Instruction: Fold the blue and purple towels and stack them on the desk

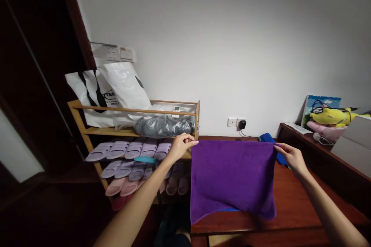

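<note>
A purple cloth point(233, 177), which looks like a towel, hangs spread out between my hands above the wooden desk point(301, 200). My left hand point(182, 146) pinches its upper left corner. At the upper right corner, the fingers of my right hand point(290, 156) are closed on the same cloth. Its top edge is stretched nearly straight, while the bottom edge sags and curls near the desk front. Behind the right corner lies a blue cloth point(266, 137), partly hidden. A bit of blue also shows under the purple cloth's lower edge.
Left of the desk stands a wooden shoe rack point(82, 131) with several slippers point(118, 149), white bags point(124, 88) and a plastic-wrapped dark bundle point(165, 124). A raised shelf point(292, 133) on the right holds a yellow plush toy point(332, 116) and white boxes point(353, 146). A black plug point(242, 124) sits in the wall socket.
</note>
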Tool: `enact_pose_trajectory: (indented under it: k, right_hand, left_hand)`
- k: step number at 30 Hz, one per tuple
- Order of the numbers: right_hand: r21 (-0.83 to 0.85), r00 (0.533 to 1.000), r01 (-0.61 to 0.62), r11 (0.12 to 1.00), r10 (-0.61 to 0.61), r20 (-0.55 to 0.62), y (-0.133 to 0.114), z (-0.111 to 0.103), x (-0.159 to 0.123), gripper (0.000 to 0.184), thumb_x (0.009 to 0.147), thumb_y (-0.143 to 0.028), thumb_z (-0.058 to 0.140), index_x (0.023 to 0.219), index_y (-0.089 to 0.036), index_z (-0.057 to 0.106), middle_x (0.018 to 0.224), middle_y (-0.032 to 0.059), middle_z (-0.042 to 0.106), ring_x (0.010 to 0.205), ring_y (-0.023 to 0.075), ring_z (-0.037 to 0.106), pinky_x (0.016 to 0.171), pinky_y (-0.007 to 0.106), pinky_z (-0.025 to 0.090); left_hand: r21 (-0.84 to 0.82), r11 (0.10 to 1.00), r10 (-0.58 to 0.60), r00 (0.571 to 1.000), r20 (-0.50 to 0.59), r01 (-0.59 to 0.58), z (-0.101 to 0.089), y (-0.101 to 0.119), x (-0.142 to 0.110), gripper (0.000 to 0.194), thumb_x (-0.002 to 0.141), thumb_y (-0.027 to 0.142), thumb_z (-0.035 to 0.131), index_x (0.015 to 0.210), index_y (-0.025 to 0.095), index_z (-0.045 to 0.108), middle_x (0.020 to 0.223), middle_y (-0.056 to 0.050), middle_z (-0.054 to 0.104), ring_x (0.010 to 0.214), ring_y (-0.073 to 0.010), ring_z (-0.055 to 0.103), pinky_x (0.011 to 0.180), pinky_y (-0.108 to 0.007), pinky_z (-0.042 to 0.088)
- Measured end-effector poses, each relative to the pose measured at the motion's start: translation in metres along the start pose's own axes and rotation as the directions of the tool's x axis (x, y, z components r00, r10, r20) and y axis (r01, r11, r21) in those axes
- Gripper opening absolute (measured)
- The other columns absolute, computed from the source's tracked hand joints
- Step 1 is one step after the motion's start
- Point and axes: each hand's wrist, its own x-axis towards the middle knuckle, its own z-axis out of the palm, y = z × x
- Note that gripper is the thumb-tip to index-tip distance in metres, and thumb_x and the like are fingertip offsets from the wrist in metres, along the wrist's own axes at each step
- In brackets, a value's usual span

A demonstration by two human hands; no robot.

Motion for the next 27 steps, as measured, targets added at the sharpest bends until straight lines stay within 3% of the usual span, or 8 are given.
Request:
enact_pose_trajectory:
  k: [4,9,14,16,19,21,23,27]
  right_hand:
    - [0.179,0.979,-0.174,0.968,0.150,0.138,-0.003,0.015,0.017,0.045,0.062,-0.054,0.069,0.087,-0.016,0.067,0.049,-0.0023,0.057,0.041,0.0102,0.044,0.040,0.025,0.034]
    - [0.212,0.973,-0.196,0.957,0.162,0.166,0.009,0.041,0.033,0.043,0.061,-0.050,0.070,0.084,-0.014,0.064,0.065,0.0058,0.069,0.046,0.0134,0.056,0.043,0.026,0.037]
    - [0.194,0.960,-0.235,0.952,0.197,0.197,0.038,0.069,0.045,0.042,0.063,-0.049,0.067,0.085,-0.013,0.064,0.075,0.0110,0.073,0.053,0.0191,0.064,0.042,0.027,0.037]
    - [0.186,0.955,-0.258,0.948,0.221,0.199,0.052,0.080,0.051,0.042,0.064,-0.048,0.066,0.087,-0.013,0.064,0.079,0.0124,0.073,0.056,0.0213,0.066,0.041,0.027,0.037]
    - [0.171,0.948,-0.284,0.943,0.249,0.199,0.073,0.096,0.059,0.041,0.065,-0.047,0.063,0.089,-0.013,0.063,0.083,0.0138,0.073,0.061,0.0236,0.068,0.041,0.026,0.037]
    - [0.155,0.944,-0.290,0.945,0.256,0.206,0.086,0.108,0.063,0.042,0.067,-0.047,0.061,0.091,-0.013,0.063,0.085,0.0144,0.073,0.065,0.0248,0.069,0.042,0.027,0.040]
    - [0.131,0.942,-0.284,0.950,0.251,0.221,0.099,0.122,0.064,0.046,0.067,-0.049,0.059,0.095,-0.012,0.063,0.088,0.0150,0.073,0.070,0.0260,0.070,0.045,0.028,0.044]
    - [0.081,0.941,-0.229,0.970,0.199,0.274,0.128,0.154,0.060,0.056,0.068,-0.054,0.058,0.108,-0.014,0.059,0.102,0.0141,0.071,0.094,0.0256,0.067,0.069,0.035,0.054]
  left_hand:
    - [0.012,0.997,-0.073,0.997,0.032,0.073,0.007,-0.014,0.019,0.034,0.065,0.050,0.068,0.060,0.018,0.061,0.046,0.008,0.040,0.047,-0.0091,0.038,0.048,-0.021,0.026]
    - [0.041,0.973,-0.228,0.972,0.062,0.225,0.022,-0.035,0.032,0.035,0.069,0.052,0.065,0.065,0.017,0.063,0.041,0.007,0.049,0.035,-0.0096,0.043,0.040,-0.021,0.028]
    - [0.084,0.922,-0.385,0.919,0.086,0.379,0.044,-0.063,0.043,0.029,0.078,0.042,0.064,0.067,0.015,0.064,0.043,0.005,0.055,0.032,-0.0086,0.046,0.038,-0.020,0.031]
    - [0.101,0.887,-0.460,0.882,0.100,0.451,0.054,-0.075,0.048,0.027,0.084,0.039,0.061,0.074,0.014,0.064,0.052,0.003,0.059,0.038,-0.0094,0.052,0.041,-0.021,0.038]
    - [0.121,0.818,-0.575,0.809,0.124,0.563,0.072,-0.093,0.058,0.025,0.090,0.036,0.056,0.100,0.014,0.061,0.089,-0.003,0.065,0.070,-0.0139,0.063,0.063,-0.029,0.053]
    - [0.132,0.772,-0.635,0.761,0.132,0.622,0.085,-0.105,0.063,0.030,0.091,0.035,0.056,0.114,0.016,0.056,0.110,-0.006,0.060,0.090,-0.0180,0.061,0.076,-0.038,0.053]
    - [0.143,0.738,-0.674,0.727,0.129,0.659,0.098,-0.117,0.065,0.033,0.090,0.035,0.056,0.118,0.017,0.054,0.117,-0.008,0.057,0.097,-0.0206,0.060,0.081,-0.041,0.052]
    - [0.179,0.736,-0.674,0.728,0.120,0.652,0.120,-0.144,0.058,0.033,0.090,0.035,0.056,0.118,0.017,0.054,0.117,-0.008,0.057,0.097,-0.0206,0.060,0.081,-0.041,0.052]
